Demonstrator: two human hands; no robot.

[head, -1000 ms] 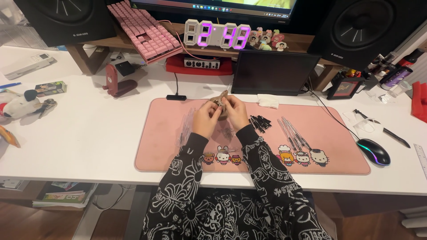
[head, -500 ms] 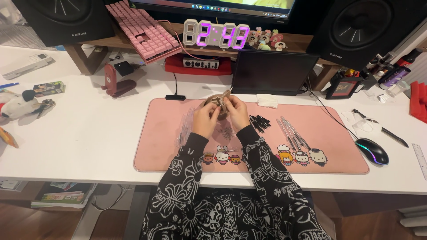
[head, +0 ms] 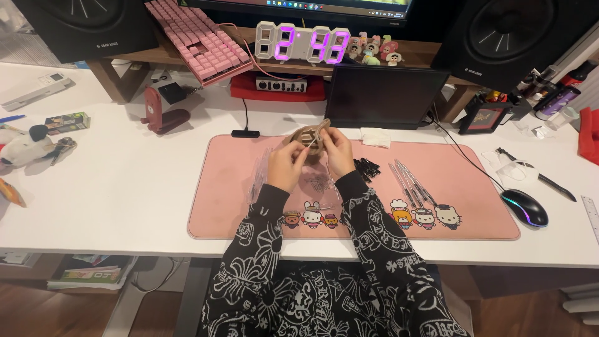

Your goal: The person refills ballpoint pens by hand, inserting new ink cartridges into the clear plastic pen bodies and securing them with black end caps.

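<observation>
both hands raised together over the far middle of the pink desk mat (head: 437, 228), just in front of the dark tablet-like screen (head: 384, 97). between them a small tan, rounded piece (head: 310, 138) – kind too small to tell for sure – with a thin pale stick or strand (head: 317, 132) crossing its top on a slant, upper right to lower left.

left hand (head: 286, 166) under and to the left of the tan piece, fingers curled in and closed against its lower left edge, thumb side up. right hand (head: 337, 150) to the right and a touch higher, fingertips pinched together on the right end of the thin stick, knuckles toward the camera. so: piece dead centre between the two hands, long axis of the stick running roughly from the right fingertips down toward the left thumb, the right hand nearer the stick, the left nearer the body of the piece.

both forearms in black-and-white patterned sleeves (head: 265, 231), angled inward from the near table edge, wrists bent up, elbows off the mat.

on the mat below the hands, clear plastic bits (head: 259, 178); to the right, a small heap of black pieces (head: 367, 168) and a fan of thin grey rods (head: 409, 182) – all apart from the hands. further right, a black mouse (head: 525, 207).
</observation>
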